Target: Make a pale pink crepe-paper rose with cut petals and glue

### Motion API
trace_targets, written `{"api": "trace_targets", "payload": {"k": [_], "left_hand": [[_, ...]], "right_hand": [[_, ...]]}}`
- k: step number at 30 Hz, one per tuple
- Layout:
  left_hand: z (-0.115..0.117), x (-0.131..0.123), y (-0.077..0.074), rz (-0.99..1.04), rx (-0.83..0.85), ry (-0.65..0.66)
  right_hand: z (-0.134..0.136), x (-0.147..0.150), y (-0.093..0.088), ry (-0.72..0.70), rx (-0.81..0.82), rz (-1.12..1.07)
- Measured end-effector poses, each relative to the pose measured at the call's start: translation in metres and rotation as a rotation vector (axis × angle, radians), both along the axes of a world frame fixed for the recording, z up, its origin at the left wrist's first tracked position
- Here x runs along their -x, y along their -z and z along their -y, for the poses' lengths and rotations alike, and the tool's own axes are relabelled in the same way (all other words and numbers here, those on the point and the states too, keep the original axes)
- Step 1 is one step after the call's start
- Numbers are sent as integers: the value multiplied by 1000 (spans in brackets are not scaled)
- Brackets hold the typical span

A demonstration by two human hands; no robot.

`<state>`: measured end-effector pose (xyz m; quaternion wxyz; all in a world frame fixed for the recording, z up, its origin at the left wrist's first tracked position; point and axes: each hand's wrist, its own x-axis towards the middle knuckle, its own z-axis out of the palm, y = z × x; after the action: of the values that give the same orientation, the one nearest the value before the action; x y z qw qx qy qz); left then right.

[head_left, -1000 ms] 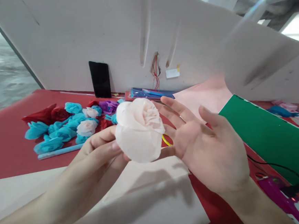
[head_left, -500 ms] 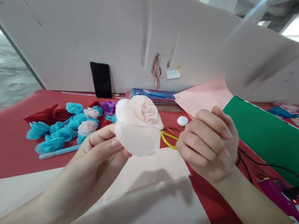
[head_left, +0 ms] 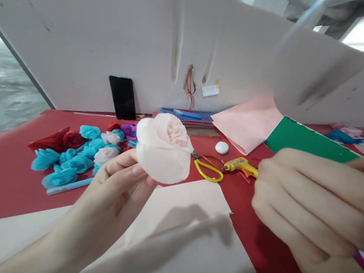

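Observation:
My left hand [head_left: 114,194] is closed, pinching a pale pink paper flower [head_left: 165,152] near its base with thumb and fingers. The flower has ruffled inner petals and broad, smooth outer ones, and it is held above a sheet of pale paper [head_left: 192,204]. Close to the camera on the right, my right hand [head_left: 312,201] has its fingers curled; whatever they might hold is hidden. Just beyond its knuckles lies a yellow glue gun [head_left: 240,165], partly covered by that hand. Yellow-handled scissors [head_left: 209,172] lie beside the glue gun's nozzle.
Blue paper flowers [head_left: 77,160] and red ones [head_left: 63,140] cluster on the left of the red table [head_left: 9,173]. A black phone [head_left: 122,98] leans against the white panel [head_left: 91,41]. Pink paper [head_left: 249,120], a green board [head_left: 307,140] and a white round object [head_left: 222,147] are at the back.
My right hand has moved right and nearer the camera, uncovering the glue gun and more of the scissors. The flower in my left hand has shifted slightly left.

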<state>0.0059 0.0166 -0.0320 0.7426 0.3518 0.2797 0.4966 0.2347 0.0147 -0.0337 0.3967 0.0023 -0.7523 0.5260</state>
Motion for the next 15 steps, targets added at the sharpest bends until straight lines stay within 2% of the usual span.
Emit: {"api": "trace_targets", "payload": {"k": [1, 2, 4, 6, 8, 10, 12, 15], "left_hand": [[0, 0, 1, 10, -2, -9], [0, 0, 1, 20, -7, -11], [1, 0, -1, 39, -7, -10], [3, -1, -7, 80, -4, 15], [5, -2, -13, 123, 0, 26], [5, -4, -17, 135, 3, 18], [4, -5, -18, 117, -3, 1], [2, -6, -17, 123, -36, -1]], "right_hand": [[1, -1, -15, -74, -18, -19], [4, -1, -29, -33, 13, -38], [10, 1, -51, 293, 207, 92], [16, 8, -60, 431, 268, 106], [17, 17, -58, 666, 290, 166], [15, 26, -50, 826, 268, 284], [14, 34, -42, 879, 205, 373], [17, 45, -36, 943, 21, 369]]}}
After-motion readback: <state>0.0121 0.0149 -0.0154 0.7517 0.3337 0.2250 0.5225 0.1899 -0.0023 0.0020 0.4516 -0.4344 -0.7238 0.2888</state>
